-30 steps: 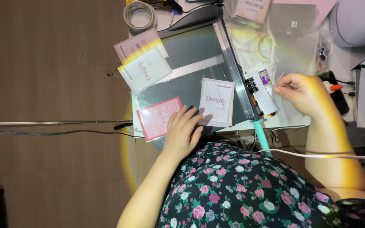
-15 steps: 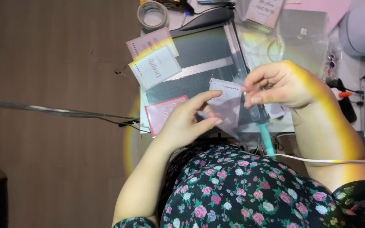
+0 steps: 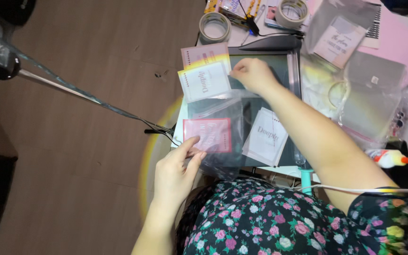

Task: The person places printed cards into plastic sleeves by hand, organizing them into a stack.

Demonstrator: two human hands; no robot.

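Seen from above, the left hand [image 3: 175, 172] pinches the near left corner of a clear, floppy plastic sleeve [image 3: 218, 137], beside the pink rectangular card [image 3: 208, 134] showing through it. The right hand [image 3: 253, 74] reaches across and closes its fingertips at the edge of a white card with a yellow top band [image 3: 205, 81]. The sleeve lies on a dark grey cutting board [image 3: 260, 94], its long axis running away from the body between the hands; the left is nearer.

Brown wood-look floor [image 3: 86, 56] on left, cluttered white desk [image 3: 279, 29] on right, warm overhead light.
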